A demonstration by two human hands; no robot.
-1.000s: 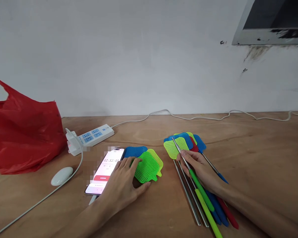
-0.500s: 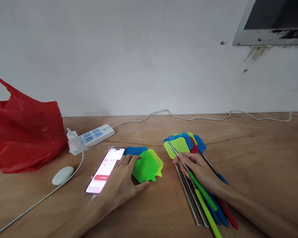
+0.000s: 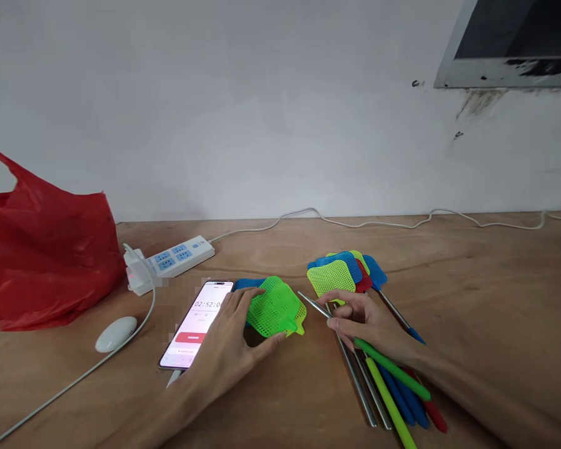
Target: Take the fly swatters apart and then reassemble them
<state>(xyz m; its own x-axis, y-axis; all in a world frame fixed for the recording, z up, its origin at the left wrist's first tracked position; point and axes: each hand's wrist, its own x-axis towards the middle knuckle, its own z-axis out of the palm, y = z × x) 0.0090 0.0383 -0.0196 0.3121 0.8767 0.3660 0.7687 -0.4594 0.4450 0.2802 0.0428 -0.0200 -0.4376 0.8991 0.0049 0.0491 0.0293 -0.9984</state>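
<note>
My left hand (image 3: 231, 340) grips the edge of a bright green fly swatter head (image 3: 271, 308) between fingers and thumb. A yellow-green swatter head (image 3: 301, 313) and a blue swatter head (image 3: 249, 284) lie partly hidden beneath it. Pinched in my right hand (image 3: 376, 324) is a fly swatter handle (image 3: 395, 369), a metal rod with a green grip. Its bare tip points left toward the green head, with a gap between them. Under my right hand lie bare metal rods (image 3: 361, 380) and grips in yellow-green, blue and red. Beyond it are overlapping swatter heads (image 3: 331, 277).
A lit phone (image 3: 197, 324) lies beside my left hand. Farther left are a white mouse-shaped object (image 3: 116, 334), a power strip (image 3: 182, 255) with a plugged-in charger and a red plastic bag (image 3: 51, 249). A thin white cable (image 3: 369, 223) runs along the wall.
My right hand has swung the rod's tip left and down, toward the green swatter head. The green head has turned and shifted slightly up in my left hand, covering more of the yellow-green one.
</note>
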